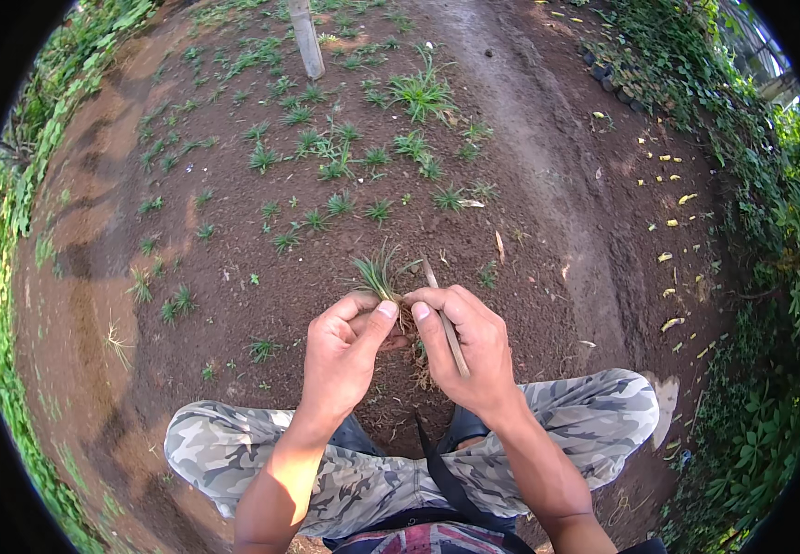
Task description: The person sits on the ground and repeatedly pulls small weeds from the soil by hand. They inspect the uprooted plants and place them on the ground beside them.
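Observation:
Between thumb and fingers, my left hand (348, 339) grips a small grass-like plant (377, 275) near its base, its narrow green leaves pointing away from me. Brown roots (407, 322) hang from it between my two hands. My right hand (465, 336) has a thin wooden stick (449, 339) lying across the palm under the fingers. Its thumb and index finger are close to the plant's root end; whether they pinch the roots is hard to tell. More roots and dry plant bits (424, 374) lie on the soil below my right hand.
Rows of small grass-like tufts (339, 203) grow in the brown soil ahead, with a larger clump (422, 93) farther off. A post (306, 41) stands at the back. Yellow pieces (672, 323) lie along the right, beside leafy growth (753, 443). My camouflage-clad knees (593, 408) flank my hands.

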Motion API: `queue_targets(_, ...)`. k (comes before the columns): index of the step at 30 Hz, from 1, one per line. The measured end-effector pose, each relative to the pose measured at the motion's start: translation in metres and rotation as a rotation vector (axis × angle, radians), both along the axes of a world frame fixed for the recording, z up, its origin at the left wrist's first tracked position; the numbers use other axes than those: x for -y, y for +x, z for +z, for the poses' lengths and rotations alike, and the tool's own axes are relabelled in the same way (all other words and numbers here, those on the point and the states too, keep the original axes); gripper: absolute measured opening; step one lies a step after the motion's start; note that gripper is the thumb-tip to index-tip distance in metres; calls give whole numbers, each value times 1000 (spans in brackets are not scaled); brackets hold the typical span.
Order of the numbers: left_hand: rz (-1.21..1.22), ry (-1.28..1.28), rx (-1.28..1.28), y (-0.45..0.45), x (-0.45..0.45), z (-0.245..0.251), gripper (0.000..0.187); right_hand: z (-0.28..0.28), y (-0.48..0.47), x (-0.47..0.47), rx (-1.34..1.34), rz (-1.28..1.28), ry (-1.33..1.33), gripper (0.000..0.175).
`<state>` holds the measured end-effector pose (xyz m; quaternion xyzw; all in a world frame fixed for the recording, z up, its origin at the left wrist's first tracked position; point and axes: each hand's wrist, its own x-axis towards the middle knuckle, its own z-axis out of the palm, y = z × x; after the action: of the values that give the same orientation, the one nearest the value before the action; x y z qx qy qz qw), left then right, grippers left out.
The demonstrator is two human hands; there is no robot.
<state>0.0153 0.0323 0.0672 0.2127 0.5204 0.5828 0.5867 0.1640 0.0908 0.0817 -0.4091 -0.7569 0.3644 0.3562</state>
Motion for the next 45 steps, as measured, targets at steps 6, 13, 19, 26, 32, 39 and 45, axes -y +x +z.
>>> queue_targets(6,46,23,-114,0,0,-3,18,-2,-3,-2,11,43,122,19)
queue_targets(13,218,-7,-340,-6,-4,-7,37,0,5,-5,-25,6,19,14)
queue_targets(19,185,-33,-22,-28,-3,15,59,-1,6,-9,41,43,263,19)
queue_targets(26,-87,-22,3,-14,-2,15,28,0,4,-5,-93,47,208,22)
queue_targets(32,-36,24,-35,-16,1,10,18,2,5,-5,-150,-105,-12,18)
queue_targets(39,91,28,-14,-14,-2,10,23,10,17,-7,-391,-32,-64,26)
queue_targets(45,65,1,-207,-14,0,12,18,15,12,-8,-81,33,90,15)
